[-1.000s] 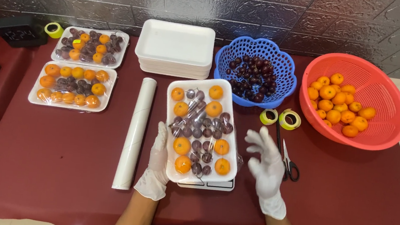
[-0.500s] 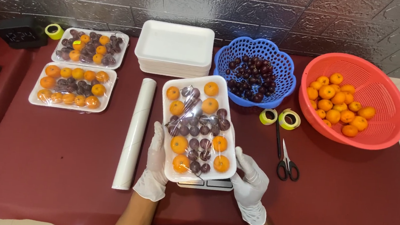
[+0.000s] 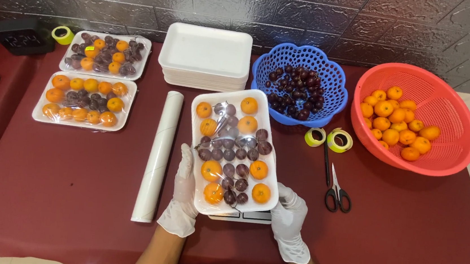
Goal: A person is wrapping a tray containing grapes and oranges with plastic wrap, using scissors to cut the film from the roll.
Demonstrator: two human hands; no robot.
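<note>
Nearest the camera, both gloved hands clamp one white foam tray [image 3: 234,154], wrapped in clear film and filled with oranges and dark plums. The left hand [image 3: 183,192] grips its edge at 7 o'clock; the right hand [image 3: 288,220] holds the corner at 5 o'clock. The tray sits over a small white scale [image 3: 242,215] at the near middle of the dark red table [image 3: 71,191].

A second ago the right hand hovered open, clear of the tray at 3 o'clock; half a second ago it had closed in at the corner, where it now grips.

Just beside the tray at 9 o'clock lies one roll of clear film [image 3: 157,154]. At 3 o'clock lie one pair of black scissors [image 3: 336,193], and past them two yellow tape rolls [image 3: 328,139].

Farther, at 10 o'clock, two wrapped fruit trays [image 3: 86,101] lie one behind the other; the far one carries a small yellow sticker. Behind them sit a third yellow tape roll [image 3: 62,34] and a black clock [image 3: 23,35]. At 12 o'clock stands one stack of empty white trays [image 3: 206,56]. At 1 o'clock one blue basket [image 3: 299,89] holds plums; at 2 o'clock one red basket [image 3: 417,117] holds oranges.
</note>
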